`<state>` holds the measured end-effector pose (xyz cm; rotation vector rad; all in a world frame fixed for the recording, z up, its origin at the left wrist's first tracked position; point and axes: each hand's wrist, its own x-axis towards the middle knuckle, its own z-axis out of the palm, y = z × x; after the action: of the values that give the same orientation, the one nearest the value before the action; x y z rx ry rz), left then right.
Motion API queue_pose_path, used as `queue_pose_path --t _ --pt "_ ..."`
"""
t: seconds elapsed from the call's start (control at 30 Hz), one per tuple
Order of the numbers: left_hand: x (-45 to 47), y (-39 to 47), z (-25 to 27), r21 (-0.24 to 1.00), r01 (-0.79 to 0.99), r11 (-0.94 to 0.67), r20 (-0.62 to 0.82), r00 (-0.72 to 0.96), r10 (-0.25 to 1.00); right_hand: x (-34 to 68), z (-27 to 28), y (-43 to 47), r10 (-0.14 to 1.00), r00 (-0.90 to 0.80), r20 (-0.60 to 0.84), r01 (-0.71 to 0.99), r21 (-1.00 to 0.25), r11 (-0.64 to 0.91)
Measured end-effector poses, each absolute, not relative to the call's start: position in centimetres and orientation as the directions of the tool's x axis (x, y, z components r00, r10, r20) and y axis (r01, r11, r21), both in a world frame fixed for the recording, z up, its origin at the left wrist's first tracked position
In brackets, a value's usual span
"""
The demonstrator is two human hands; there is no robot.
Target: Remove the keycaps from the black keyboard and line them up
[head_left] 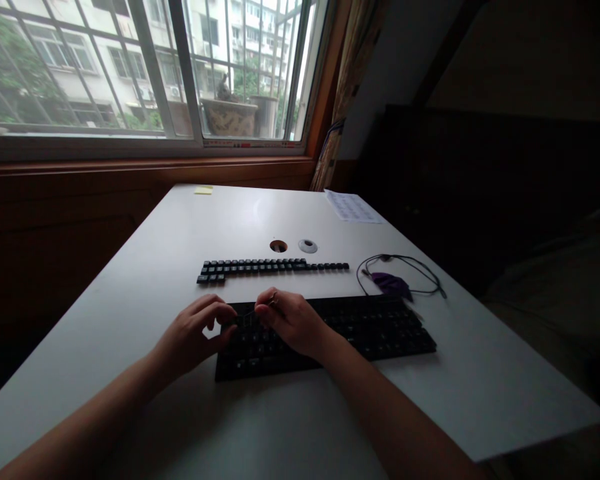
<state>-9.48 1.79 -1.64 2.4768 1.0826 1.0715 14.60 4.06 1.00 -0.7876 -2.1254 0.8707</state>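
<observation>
A black keyboard (375, 337) lies on the white table in front of me, its left part under my hands. My left hand (200, 330) is at the keyboard's left end, thumb and forefinger closed around a small black keycap (241, 321). My right hand (293, 321) is over the upper left of the keyboard, fingers closed on a thin wire keycap puller (251, 313). The wire end of the puller reaches toward the keycap at my left fingertips; whether they touch I cannot tell. Behind the keyboard, loose black keycaps (255, 267) stand in rows.
A black cable (425, 263) with a purple strap (391, 283) lies coiled at the right. Farther back are a cable hole (279, 246), a round grey cover (308, 246), a printed sheet (354, 207) and a yellow sticky note (203, 190). A barred window rises beyond the table (105, 300).
</observation>
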Motion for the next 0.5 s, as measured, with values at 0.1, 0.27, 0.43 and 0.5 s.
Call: queue_pose_path --t 0.1,0.27,0.43,0.5 --pt "-9.9 2.2 -1.9 0.484 0.563 -0.670 0.540 0.410 0.735 14.7 1.2 4.2 0.711 -0.530 0.463 0.321 -0.666 0.673" --pt "-11.3 3.3 -2.5 0.537 0.636 -0.555 0.508 0.282 0.814 14.9 1.5 4.6 0.615 -0.518 0.595 0.411 -0.457 0.789" --pt "-12.9 4.8 -3.2 0.622 0.678 -0.392 0.413 0.141 0.900 14.8 1.0 4.9 0.612 -0.547 0.571 0.494 -0.369 0.787" --pt "-13.2 5.2 -3.5 0.625 0.702 -0.342 0.355 0.135 0.925 14.7 0.8 4.9 0.614 -0.566 0.549 0.525 -0.334 0.783"
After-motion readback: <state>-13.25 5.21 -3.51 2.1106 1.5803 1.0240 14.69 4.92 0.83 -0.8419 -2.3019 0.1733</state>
